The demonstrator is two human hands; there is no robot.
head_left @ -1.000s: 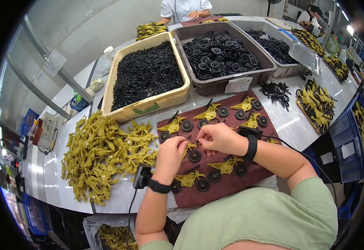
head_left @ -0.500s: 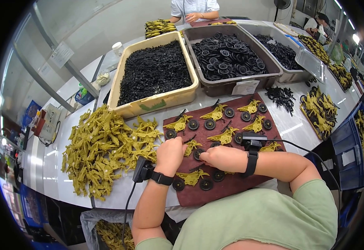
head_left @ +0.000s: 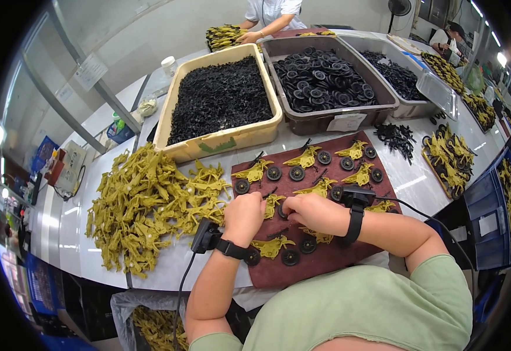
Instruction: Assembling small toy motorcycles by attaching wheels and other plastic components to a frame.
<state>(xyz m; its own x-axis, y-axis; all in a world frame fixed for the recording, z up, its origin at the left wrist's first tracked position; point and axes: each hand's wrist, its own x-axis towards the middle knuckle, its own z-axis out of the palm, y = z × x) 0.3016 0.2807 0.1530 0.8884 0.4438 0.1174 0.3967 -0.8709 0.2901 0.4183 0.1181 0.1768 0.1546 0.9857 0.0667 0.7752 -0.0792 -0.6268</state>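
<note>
Left hand (head_left: 244, 219) and right hand (head_left: 318, 214) are flanking a yellow frame (head_left: 272, 206) on maroon mat (head_left: 308, 270) lying along near edge of desk (head_left: 162, 274). Both are hiding their grip, can't tell.

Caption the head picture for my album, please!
Left hand and right hand over a maroon mat with yellow frames and black wheels.

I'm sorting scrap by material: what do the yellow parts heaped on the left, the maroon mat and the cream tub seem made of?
Yellow parts: probably moulded plastic, satin, by their uniform colour and repeated shapes. Maroon mat: perhaps cloth or felt, matte, showing no glare. Cream tub: likely plastic, semi-matte, with thick rounded rim.
</note>
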